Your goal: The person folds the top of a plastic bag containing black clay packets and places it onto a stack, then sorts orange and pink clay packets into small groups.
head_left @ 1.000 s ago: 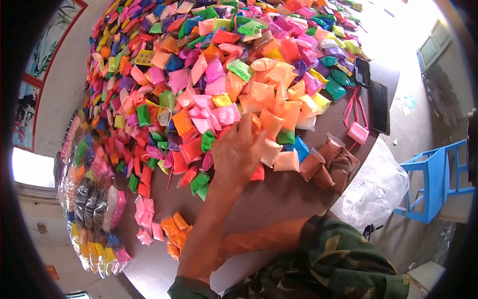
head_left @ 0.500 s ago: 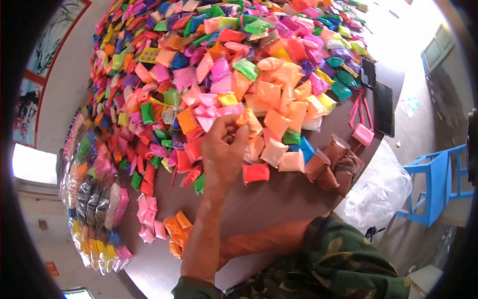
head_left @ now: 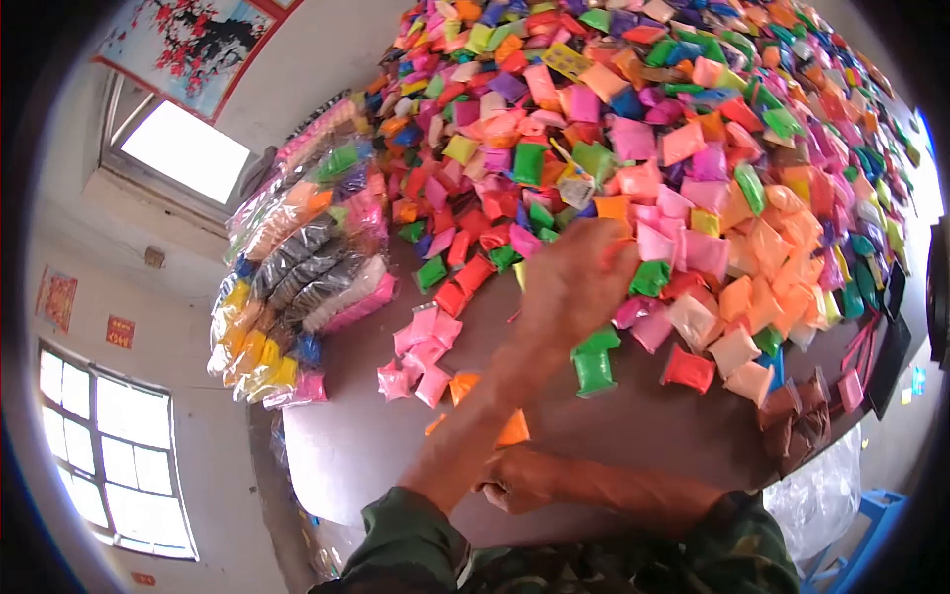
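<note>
Head view: left hand (head_left: 579,282), grip too blurred to tell, rests on the packet heap (head_left: 693,148) covering the tabletop (head_left: 376,455), right hand (head_left: 517,480) fisted at its near edge; few pink packets (head_left: 427,351) lie apart, most mixed.

My brown desk (head_left: 396,445): heap of bright packets (head_left: 614,148) covers far side; pink packets (head_left: 421,356), green packet (head_left: 594,371), brown packets (head_left: 797,416) on near bare part.
</note>
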